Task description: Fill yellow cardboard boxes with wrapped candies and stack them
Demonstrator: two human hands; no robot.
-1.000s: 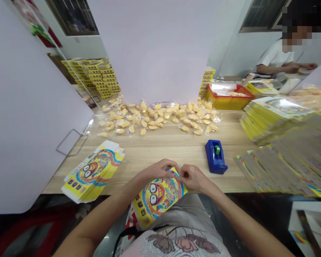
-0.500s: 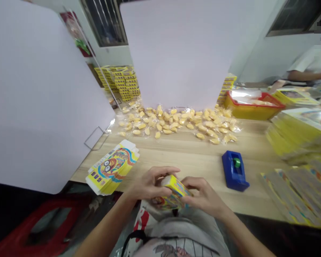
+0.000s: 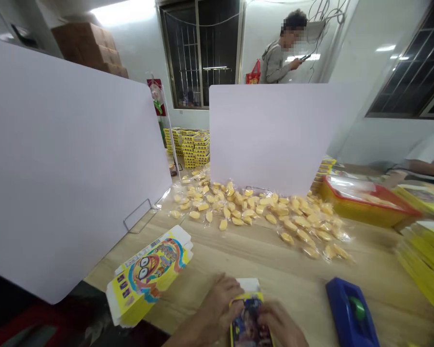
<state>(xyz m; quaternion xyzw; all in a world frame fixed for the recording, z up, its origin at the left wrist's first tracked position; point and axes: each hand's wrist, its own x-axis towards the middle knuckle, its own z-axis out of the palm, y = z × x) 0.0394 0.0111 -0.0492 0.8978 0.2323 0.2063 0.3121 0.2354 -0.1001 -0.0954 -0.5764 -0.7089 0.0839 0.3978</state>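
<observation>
A small yellow carton (image 3: 249, 322) with a dark picture on its face lies low in the head view, a white end flap sticking up from its far end. My left hand (image 3: 220, 302) is closed on the carton's left side. On its right edge rests my right hand (image 3: 280, 323), slightly blurred, its fingers bent over the face. The carton's near end is cut off by the frame. Left of my hands lies a stack of flattened yellow cartons (image 3: 150, 277) with a cartoon face on top.
Many wrapped yellow pieces (image 3: 246, 207) spread across the table behind. A blue tape dispenser (image 3: 350, 308) stands at the right. White boards (image 3: 267, 140) rise at the back and left. A red-rimmed bin (image 3: 372, 207) and carton stacks (image 3: 425, 260) sit right. A person (image 3: 275, 62) stands behind, holding a phone.
My view has tilted up, so the table things sit lower. The carton has turned from a tilted side view to show its dark picture face and white flap; both hands stay on it.
</observation>
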